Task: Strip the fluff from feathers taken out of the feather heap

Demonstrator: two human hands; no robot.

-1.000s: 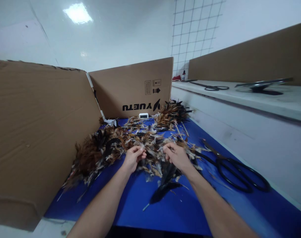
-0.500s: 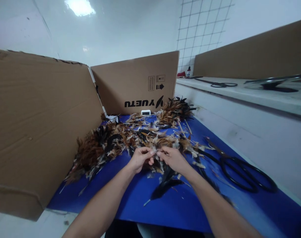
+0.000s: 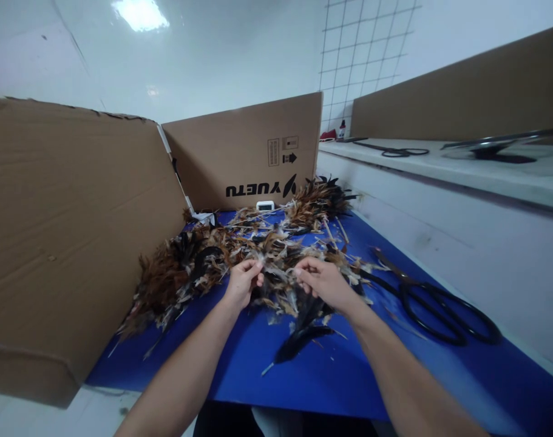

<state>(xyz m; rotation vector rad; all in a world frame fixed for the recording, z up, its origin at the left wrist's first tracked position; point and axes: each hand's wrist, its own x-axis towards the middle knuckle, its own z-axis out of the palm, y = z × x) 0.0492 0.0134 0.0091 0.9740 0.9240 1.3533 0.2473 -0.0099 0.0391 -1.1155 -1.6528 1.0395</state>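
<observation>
- Wispy feather (image 3: 263,258): greyish-wht, pinched in L grip (image 3: 259,267), over the pile; detail blurred.
- Loose feathers (image 3: 276,247): brn, blk & wht mix, messy pile across blue surface (image 3: 253,370).
- Brn bunch (image 3: 160,280): dense, L side.
- Far bunch (image 3: 319,203): brn w/ blk tips, R rear.
- Blk feather (image 3: 301,342): flat, near side, pale quill pointing front-L.

Looks like a small workshop, feather work. Blue tabletop (image 3: 258,370) covered in loose brown and black feathers (image 3: 280,255), big black-handled scissors (image 3: 408,282) at the right. Upright cardboard panels (image 3: 244,152) wall off the back and left. Side ledge (image 3: 467,164) holds more scissors (image 3: 394,152) and a small bottle (image 3: 342,129). Wire grid (image 3: 367,48) on the pale wall.
</observation>
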